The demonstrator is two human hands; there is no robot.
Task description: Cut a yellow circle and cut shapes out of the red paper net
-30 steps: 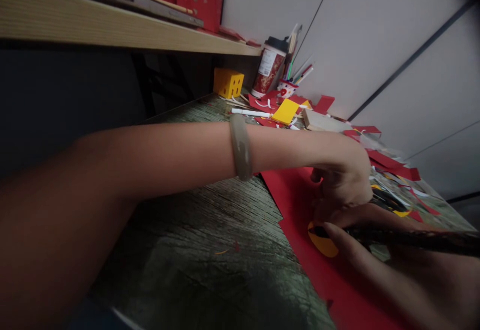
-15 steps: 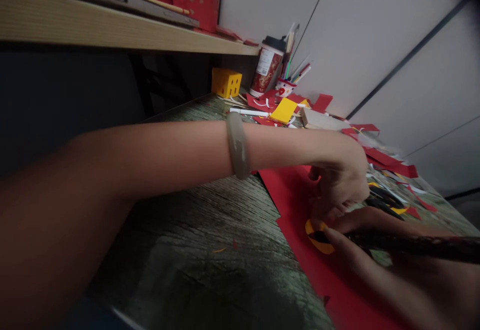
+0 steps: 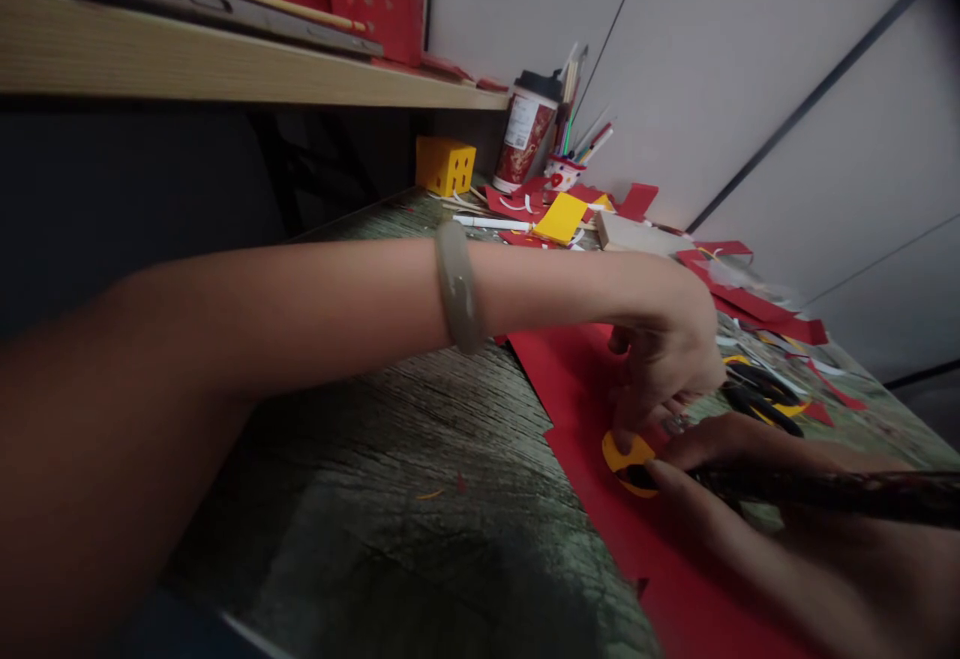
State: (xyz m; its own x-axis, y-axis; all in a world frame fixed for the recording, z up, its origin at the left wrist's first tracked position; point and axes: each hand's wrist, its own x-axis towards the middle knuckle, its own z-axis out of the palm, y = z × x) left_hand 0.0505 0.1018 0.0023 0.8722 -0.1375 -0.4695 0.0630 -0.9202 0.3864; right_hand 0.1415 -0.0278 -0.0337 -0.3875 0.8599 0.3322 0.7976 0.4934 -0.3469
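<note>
My left hand (image 3: 667, 359) reaches in from the left, a grey-green bangle (image 3: 459, 289) round its wrist. Its fingers are curled, with a fingertip pressing a small rounded piece of yellow paper (image 3: 616, 453) down on red paper (image 3: 581, 389). Opposite it, my right hand (image 3: 772, 509) is closed round a dark pen (image 3: 832, 499) with a patterned barrel. The pen's black tip meets the yellow piece; any mark under it is too small to make out. A pair of black-handled scissors (image 3: 761, 404) lies just beyond my right hand.
At the back stand a yellow box with cut-outs (image 3: 446, 167), a lidded paper cup (image 3: 525, 129) and a pen holder (image 3: 564, 173). Red, yellow and white paper scraps (image 3: 562, 218) litter the table's far side. A wooden shelf (image 3: 247, 64) juts out at upper left.
The view has shifted slightly, so everything sits a little further left. Slightly more of the yellow piece shows near the left fingertip. Both hands keep their hold.
</note>
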